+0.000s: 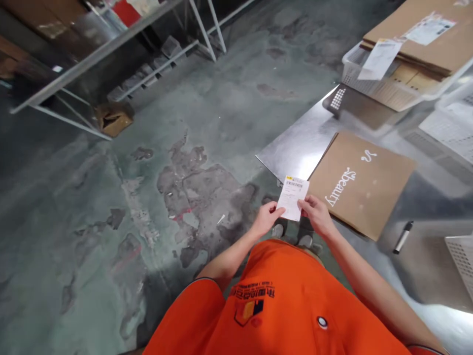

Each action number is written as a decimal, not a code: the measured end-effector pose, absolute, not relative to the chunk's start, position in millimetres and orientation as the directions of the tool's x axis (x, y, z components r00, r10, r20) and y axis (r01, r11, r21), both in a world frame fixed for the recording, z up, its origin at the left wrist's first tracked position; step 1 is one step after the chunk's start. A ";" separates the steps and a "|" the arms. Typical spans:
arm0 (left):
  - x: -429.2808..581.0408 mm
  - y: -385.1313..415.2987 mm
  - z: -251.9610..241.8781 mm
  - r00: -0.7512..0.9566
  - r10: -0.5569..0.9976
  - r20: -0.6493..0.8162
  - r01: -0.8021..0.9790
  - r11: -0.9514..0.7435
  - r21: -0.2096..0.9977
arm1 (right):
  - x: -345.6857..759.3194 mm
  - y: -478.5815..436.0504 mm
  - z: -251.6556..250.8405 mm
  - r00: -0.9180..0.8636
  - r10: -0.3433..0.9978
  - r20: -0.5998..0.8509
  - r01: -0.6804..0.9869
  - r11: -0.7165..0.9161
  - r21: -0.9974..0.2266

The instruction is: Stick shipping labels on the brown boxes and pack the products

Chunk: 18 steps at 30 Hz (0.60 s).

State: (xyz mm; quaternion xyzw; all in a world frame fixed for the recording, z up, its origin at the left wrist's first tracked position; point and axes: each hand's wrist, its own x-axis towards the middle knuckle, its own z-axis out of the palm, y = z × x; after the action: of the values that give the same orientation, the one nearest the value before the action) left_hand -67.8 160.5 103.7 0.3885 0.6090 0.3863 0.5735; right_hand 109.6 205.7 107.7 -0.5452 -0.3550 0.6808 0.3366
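A white printed label [293,197] with a barcode and a yellow strip along its top is held out in front of me. My left hand [268,217] pinches its lower left edge between thumb and fingers. On the opposite edge, my right hand [317,214] grips it the same way. Just right of the label, a flat brown cardboard piece [365,182] printed "Sbeauty" in white lies on the shiny metal table [295,140]. A black-and-white marker pen [403,237] rests on the table to the right of that cardboard.
At the upper right, a white plastic basket [397,96] carries stacked flat cardboard [424,29] with papers on top. More white baskets [460,123] stand along the right side. A white-framed rack [92,59] crosses the upper left, with a small open carton [114,119] beneath on the worn green floor.
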 end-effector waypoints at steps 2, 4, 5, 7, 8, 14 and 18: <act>-61.2 159.7 102.2 -0.005 0.896 -0.445 0.011 0.445 0.896 | 115.1 201.3 104.3 -0.158 0.849 -0.504 -0.052 -0.517 -0.854; -52.8 158.8 101.7 0.017 0.864 -0.503 0.015 0.503 0.864 | 122.1 197.0 101.7 -0.129 0.854 -0.505 -0.033 -0.512 -0.858; -48.2 158.5 101.5 0.023 0.849 -0.529 0.024 0.528 0.849 | 126.1 195.6 101.0 -0.118 0.854 -0.507 -0.031 -0.513 -0.858; -38.4 158.2 100.3 0.044 0.829 -0.558 0.045 0.556 0.830 | 136.0 195.4 101.3 -0.106 0.854 -0.509 -0.067 -0.517 -0.854; -33.3 158.1 99.1 0.065 0.825 -0.562 0.055 0.559 0.827 | 142.3 197.0 102.1 -0.098 0.855 -0.508 -0.101 -0.517 -0.850; 3.2 155.9 82.0 0.139 0.813 -0.565 0.063 0.562 0.825 | 203.1 224.1 106.8 0.076 0.898 -0.433 -0.181 -0.414 -0.892; 41.1 160.3 65.2 0.144 0.769 -0.623 -0.014 0.631 0.776 | 247.0 248.3 97.5 0.159 0.925 -0.344 -0.050 -0.340 -0.939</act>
State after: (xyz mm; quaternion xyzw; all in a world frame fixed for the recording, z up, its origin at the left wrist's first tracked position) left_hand 41.1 160.3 65.2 0.3207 0.5884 0.2858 0.6851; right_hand 247.0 248.3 97.5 -0.6139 -0.3563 0.5417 0.4503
